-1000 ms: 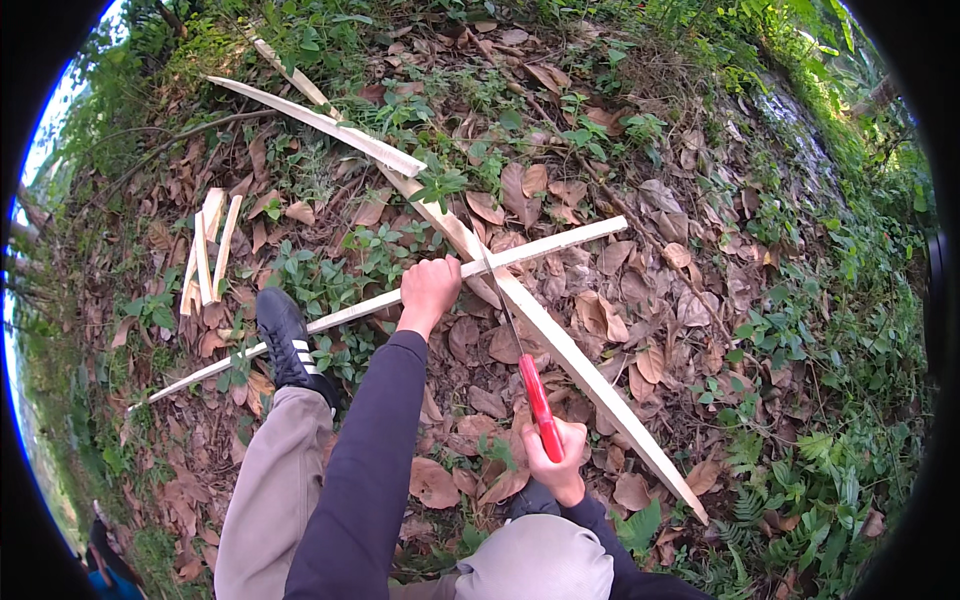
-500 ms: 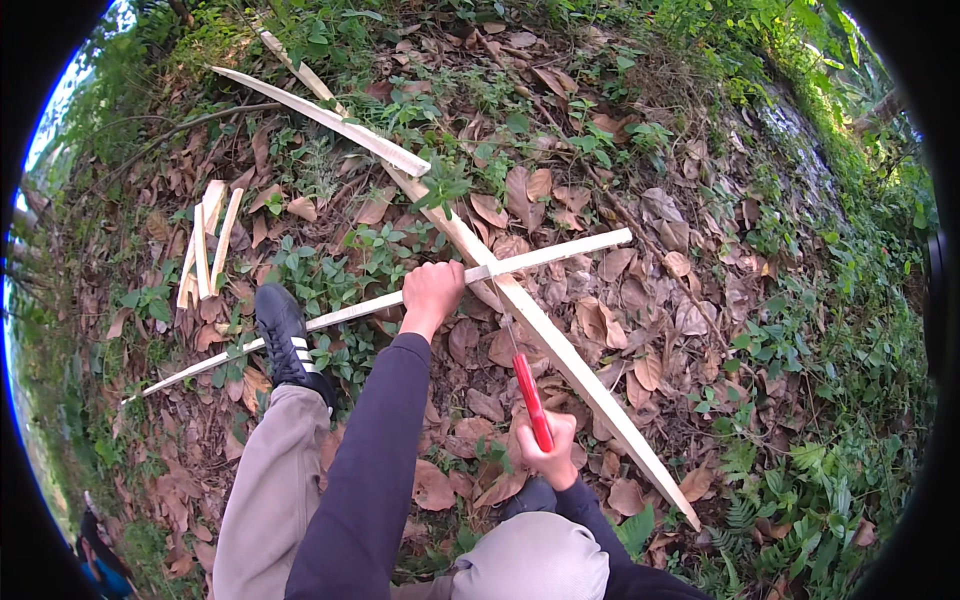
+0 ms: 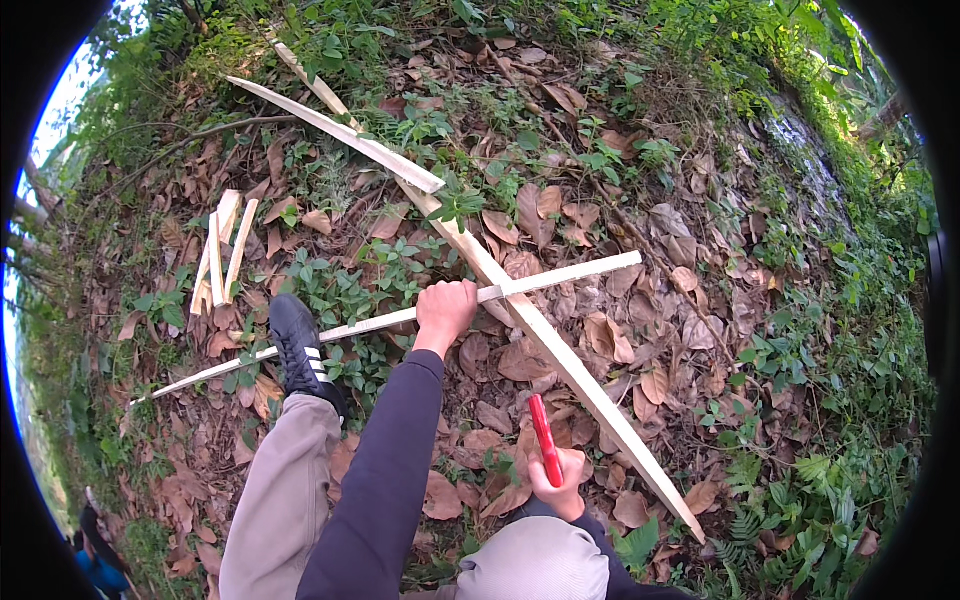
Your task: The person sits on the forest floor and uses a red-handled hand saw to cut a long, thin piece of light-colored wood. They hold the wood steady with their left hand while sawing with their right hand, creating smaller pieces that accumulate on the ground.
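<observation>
My left hand (image 3: 446,312) is wrapped round a thin pale wooden strip (image 3: 570,273), just left of where it lies across a longer squared wooden beam (image 3: 600,405). In my right hand (image 3: 560,484), lower down and close to my knee, is the red handle of a hand saw (image 3: 544,435). Its handle points up toward the crossing of the two pieces. The narrow blade barely shows against the leaves, so I cannot tell whether it touches the wood.
Another pale wooden piece (image 3: 340,135) rests over the beam's far end. Several short offcuts (image 3: 217,255) lie left, beyond my black shoe (image 3: 296,345). Dry leaves and low green plants cover the ground. A person (image 3: 95,560) is partly visible at the lower left edge.
My right hand has drawn the saw back toward me, away from the crossing. The left hand keeps its hold on the strip. The whole view has shifted slightly.
</observation>
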A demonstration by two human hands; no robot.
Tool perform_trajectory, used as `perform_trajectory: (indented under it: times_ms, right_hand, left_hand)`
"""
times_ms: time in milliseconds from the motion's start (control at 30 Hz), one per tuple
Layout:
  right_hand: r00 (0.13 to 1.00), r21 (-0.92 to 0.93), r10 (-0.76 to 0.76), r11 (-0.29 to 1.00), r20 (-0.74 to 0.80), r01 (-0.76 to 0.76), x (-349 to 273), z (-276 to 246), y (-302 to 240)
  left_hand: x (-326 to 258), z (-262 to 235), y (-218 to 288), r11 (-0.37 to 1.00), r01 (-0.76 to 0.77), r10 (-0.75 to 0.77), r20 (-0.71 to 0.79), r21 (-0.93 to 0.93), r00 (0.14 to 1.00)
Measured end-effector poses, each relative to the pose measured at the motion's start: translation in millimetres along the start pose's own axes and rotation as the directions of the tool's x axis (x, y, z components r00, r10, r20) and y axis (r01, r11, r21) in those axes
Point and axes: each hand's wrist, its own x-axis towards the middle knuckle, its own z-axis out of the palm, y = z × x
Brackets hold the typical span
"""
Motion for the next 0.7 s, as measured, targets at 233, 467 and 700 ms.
perform_trajectory:
  times_ms: [233, 467, 700]
  right_hand:
    - [0.998, 0.039, 0.043, 0.998, 0.049, -0.045, 71.4, 31.3, 1.1]
    - [0.996, -0.047, 0.0, 0.999, 0.084, 0.004, 37.2, 13.5, 7.3]
    - [0.996, 0.033, 0.048, 0.998, 0.072, -0.05, 47.8, 24.2, 13.4]
  left_hand:
    - [5.3, -2.7, -13.0, 0.996, -0.058, 0.061, -0.05, 0.065, 0.997]
    - [0.5, 2.5, -6.5, 1.0, -0.007, 0.009, -0.082, 0.021, 0.997]
    - [-16.3, 7.3, -8.6, 0.988, -0.109, 0.106, 0.037, 0.109, 0.994]
